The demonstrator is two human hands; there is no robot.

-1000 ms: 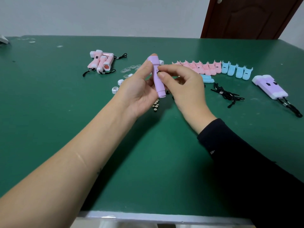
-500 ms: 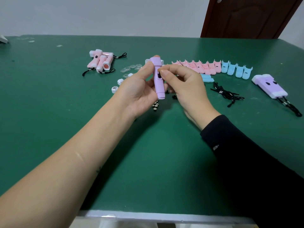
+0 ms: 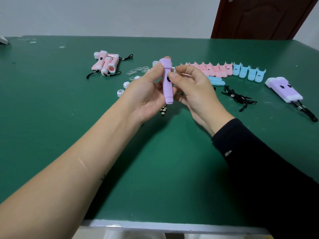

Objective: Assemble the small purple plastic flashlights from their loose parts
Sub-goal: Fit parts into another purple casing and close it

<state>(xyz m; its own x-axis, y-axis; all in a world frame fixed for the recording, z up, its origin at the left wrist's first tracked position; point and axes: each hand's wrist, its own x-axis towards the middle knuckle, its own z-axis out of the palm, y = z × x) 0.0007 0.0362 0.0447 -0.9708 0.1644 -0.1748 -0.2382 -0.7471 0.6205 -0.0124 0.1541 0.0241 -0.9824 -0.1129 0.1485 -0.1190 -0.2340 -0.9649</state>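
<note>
While the left hand (image 3: 146,95) grasps the purple flashlight (image 3: 166,87) upright at upper centre of the frame, its black switch (image 3: 167,78) faces the right hand (image 3: 195,88), whose thumb and curled fingers (image 3: 187,71) pinch the body there (probably seating or testing the switch). Below spreads the green worktop (image 3: 155,161), with finished purple flashlights (image 3: 284,88) at right and pink flashlights (image 3: 105,63) at upper left. A white wall (image 3: 120,14) and a brown door (image 3: 259,16) stand behind.

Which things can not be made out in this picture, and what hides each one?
Head view: the top end of the purple flashlight is covered by a left hand fingertip.
Head view: its black switch is half hidden under the right hand thumb.
Head view: small dark parts below the left hand are too small to name.
Head view: a white object is cut off by the left edge.
</note>
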